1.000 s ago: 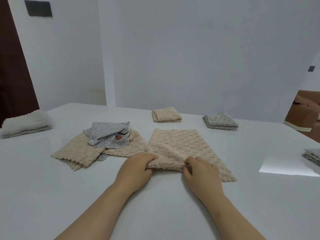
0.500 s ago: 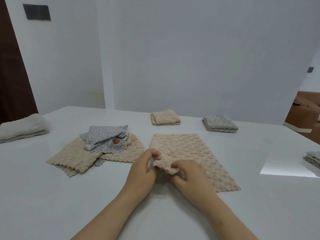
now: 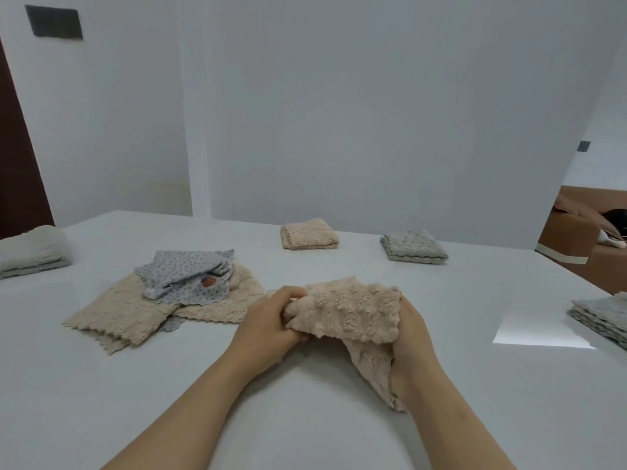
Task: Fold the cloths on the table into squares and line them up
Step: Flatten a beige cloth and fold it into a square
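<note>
On my feed both hands were clamped on the beige fleecy cloth, which was bunched up and held just above the white table, near its front middle. The left hand had its fingers curled round the cloth's left end. The right hand gripped the right side, and a loose flap hung down past its palm toward the tabletop. I could not tell whether that flap touched the surface. The hands sat close together with the wad of cloth between them.

To the left lay an unfolded pile: a crumpled grey dotted cloth on top of a beige scalloped cloth that was spread flat. Farther back, near the far edge, a folded beige square and a folded grey square lay in a row, well apart. A folded pale towel sat at the far left edge. A stack of folded grey cloths sat at the right edge, partly cut off by the frame. Behind the table stood a white wall, with a brown sofa visible past its right end.
</note>
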Demonstrator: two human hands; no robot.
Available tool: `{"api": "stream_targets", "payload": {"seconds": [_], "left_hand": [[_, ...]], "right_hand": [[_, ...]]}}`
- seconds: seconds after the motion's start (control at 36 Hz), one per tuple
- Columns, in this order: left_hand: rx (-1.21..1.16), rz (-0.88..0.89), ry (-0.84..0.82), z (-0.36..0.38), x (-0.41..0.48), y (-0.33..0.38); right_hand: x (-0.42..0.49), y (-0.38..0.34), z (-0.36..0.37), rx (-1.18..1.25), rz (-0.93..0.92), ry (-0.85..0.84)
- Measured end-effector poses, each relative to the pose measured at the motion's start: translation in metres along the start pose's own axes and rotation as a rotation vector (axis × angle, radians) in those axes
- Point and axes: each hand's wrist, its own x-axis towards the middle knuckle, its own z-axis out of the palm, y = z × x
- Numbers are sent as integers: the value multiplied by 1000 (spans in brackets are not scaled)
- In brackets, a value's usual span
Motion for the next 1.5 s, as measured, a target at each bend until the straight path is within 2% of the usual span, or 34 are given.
{"api": "stream_targets", "payload": {"seconds": [0.08,0.19,0.25,0.33,0.5,0.53,0.58,0.64,0.67,0.72,0.78,0.89,0.92,0.97,1.08,1.17,1.19,1.28,1.33,1.42,1.5], "left_hand": [[-133,-20,-17,-17,-1,12],[-212,-15,-17,-42,-3,28],[-317,-41,-33,-52,-7,35],[-727,-211,-83,-59,-6,43],[-1430,-475,-314,-57,3,31],[-1491,-516,-327,-56,2,26],[-1533,-565,-252,-54,1,17],[-1481,-632,-114,-51,0,16],[-1387,-644,-22,-51,1,15],[-1109,-593,83,-50,0,18],[-762,-545,3,-46,0,16],[241,-377,-150,-38,-1,1],[411,-340,-185,-38,-3,2],[542,-342,-234,-40,-6,1],[495,-313,-268,-52,-7,1],[309,-276,-143,-55,-6,-3],[174,-286,-90,-54,-4,-3],[-458,-382,66,-50,2,-1],[-700,-462,172,-46,6,-7],[-697,-510,224,-43,9,-18],[-433,-476,151,-43,8,-17]], "right_hand": [[1,-6,0,171,67,-4],[-1,-20,-1,223,82,-21],[-5,-27,0,272,148,-122],[-5,-25,-1,358,272,-278],[2,-19,-9,443,490,-423],[5,-17,-12,468,511,-412],[14,-12,-18,455,490,-302],[15,-8,-21,371,446,-141],[15,-7,-24,253,404,-32],[9,-9,-24,-188,270,154],[10,-9,-28,-679,91,254],[7,-2,-26,-1030,19,151],[6,0,-25,-1107,5,115],[5,0,-23,-1182,-25,34],[2,-2,-25,-1216,-36,-44],[2,-5,-25,-1132,-108,28],[3,-7,-24,-1074,-135,74],[5,-11,-28,-884,-196,247],[6,-13,-33,-831,-168,315],[6,-8,-36,-943,-40,283],[10,-4,-36,-1230,-49,257]]}}
